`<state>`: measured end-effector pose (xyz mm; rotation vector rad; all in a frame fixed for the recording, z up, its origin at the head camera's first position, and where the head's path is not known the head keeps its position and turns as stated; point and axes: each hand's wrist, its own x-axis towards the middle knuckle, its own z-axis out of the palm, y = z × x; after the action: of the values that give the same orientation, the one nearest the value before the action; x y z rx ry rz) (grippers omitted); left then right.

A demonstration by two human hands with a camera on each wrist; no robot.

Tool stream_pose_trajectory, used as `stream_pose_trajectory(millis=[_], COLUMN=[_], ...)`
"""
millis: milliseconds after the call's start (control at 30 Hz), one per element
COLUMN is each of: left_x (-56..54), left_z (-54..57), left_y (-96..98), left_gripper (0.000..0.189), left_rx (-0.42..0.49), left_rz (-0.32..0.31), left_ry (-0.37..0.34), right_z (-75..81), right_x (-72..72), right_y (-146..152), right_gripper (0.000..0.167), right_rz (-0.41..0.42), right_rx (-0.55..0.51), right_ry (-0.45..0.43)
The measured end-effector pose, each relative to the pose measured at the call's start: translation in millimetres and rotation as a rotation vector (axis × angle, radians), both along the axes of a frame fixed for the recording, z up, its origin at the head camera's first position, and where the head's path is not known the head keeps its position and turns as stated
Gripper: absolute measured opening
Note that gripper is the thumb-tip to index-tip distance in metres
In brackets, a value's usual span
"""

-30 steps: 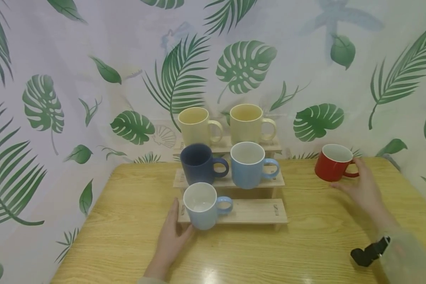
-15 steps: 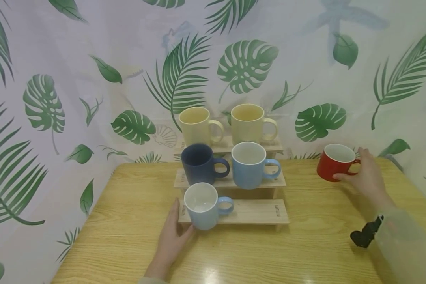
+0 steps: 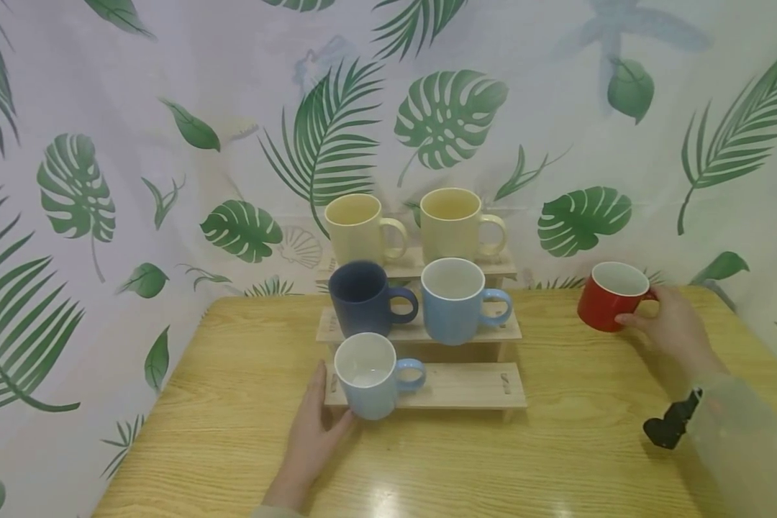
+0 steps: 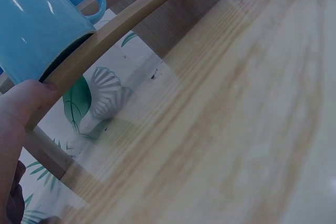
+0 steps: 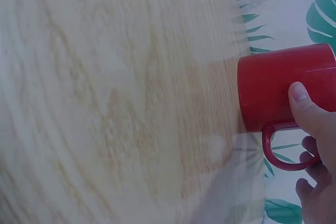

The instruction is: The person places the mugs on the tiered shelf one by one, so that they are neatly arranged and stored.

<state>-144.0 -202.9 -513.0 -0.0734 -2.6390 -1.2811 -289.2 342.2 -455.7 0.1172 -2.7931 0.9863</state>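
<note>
My right hand [image 3: 676, 327] holds a red mug [image 3: 605, 302] with a white inside near the table's back right. In the right wrist view the thumb [image 5: 300, 98] lies on the red wall, with the other fingers curled by the handle [image 5: 286, 165]. My left hand [image 3: 314, 432] rests at the left end of the lowest wooden shelf [image 3: 466, 385], beside a light blue mug [image 3: 370, 385]. In the left wrist view its thumb [image 4: 34, 95] touches the shelf edge at that mug's base. The index finger lies straight along the shelf end.
On the middle shelf [image 3: 414, 331] stand a dark blue mug [image 3: 359, 298] and another light blue mug [image 3: 452, 306]. Two pale yellow mugs, one left [image 3: 356, 234] and one right [image 3: 450, 230], stand on top. A leaf-patterned cloth [image 3: 233, 86] hangs behind the wooden table [image 3: 233, 403].
My right hand has shifted slightly right and closed on the red mug, its thumb coming onto the wall. The red mug moved slightly right. The left hand stayed in place.
</note>
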Motion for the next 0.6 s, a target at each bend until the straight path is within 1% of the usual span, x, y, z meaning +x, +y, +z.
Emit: stream_pose_trajectory(millis=[67,133,333,500,600], left_x=[0.1,0.1,0.1,-0.3,-0.4], left_z=[0.4,0.6,0.6,-0.9,-0.9], left_y=[0.1,0.1,0.1,-0.8,-0.8], left_gripper=[0.093,0.093,0.093,0.094,0.094], left_rx=[0.004,0.004,-0.006,-0.01,-0.011], left_rz=[0.0,0.0,0.0,0.001,-0.002], left_ry=[0.003,0.006,0.012,0.017,0.018], right_z=[2.4,4.2,7.9,7.7,5.5], right_x=[1.7,3.2,6.1,5.7,5.2], right_y=[1.2,2.2,2.4,0.9,-1.2], right_gripper=[0.068,0.065,0.055,0.036,0.029], right_rz=[-0.007,-0.007,-0.025,-0.004,0.005], right_rx=[0.016,0.032,0.1,0.164,0.184], right_ry=[-0.028,-0.039,-0.04,-0.01,0.004])
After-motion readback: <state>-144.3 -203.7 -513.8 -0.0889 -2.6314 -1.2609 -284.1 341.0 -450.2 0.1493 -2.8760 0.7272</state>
